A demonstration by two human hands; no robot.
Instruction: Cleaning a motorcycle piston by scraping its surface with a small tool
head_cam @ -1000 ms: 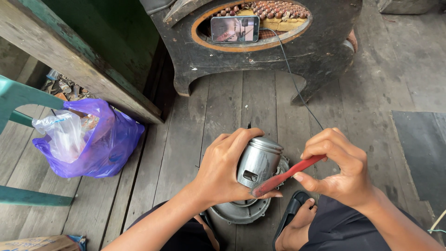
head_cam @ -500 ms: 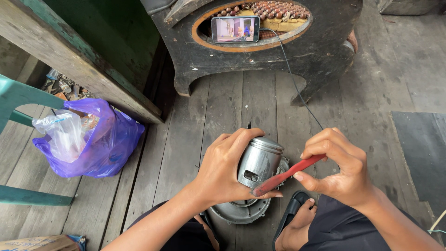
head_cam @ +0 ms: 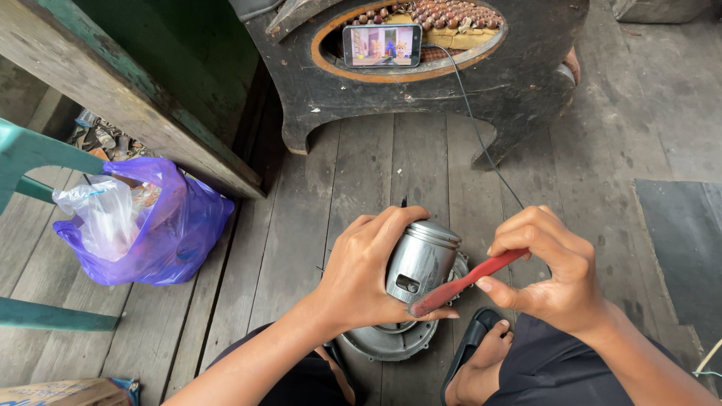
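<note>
1. Hands first: the left hand (head_cam: 368,274) is wrapped around a metal piston (head_cam: 421,262), thumb and fingers curled about its grey cylinder wall, holding it upright above the person's lap.
2. The right hand (head_cam: 553,274) pinches a red toothbrush (head_cam: 466,282) between thumb and curled fingers (the grip sits at the handle's far end), and the brush slants down to the left.
3. The brush's head end lies against the lower side of the piston, just by the left thumb; bristles cannot be made out clearly.
4. The piston shows a flat top, ring grooves near the crown and a small dark opening in its skirt.
5. Directly under it, on the plank floor (head_cam: 361,180), lies a round grey metal cover (head_cam: 387,342), partly hidden by the left hand.
6. A bare foot in a black sandal (head_cam: 470,353) rests beside that cover.
7. Further off, a dark wooden cabinet (head_cam: 526,83) with an oval opening holds a phone (head_cam: 382,45) with a lit screen; a thin black cable (head_cam: 481,143) runs from it toward the hands.
8. At the left sits a purple plastic bag (head_cam: 177,225) with a clear bag tucked inside, next to a teal chair leg (head_cam: 53,316).
</note>
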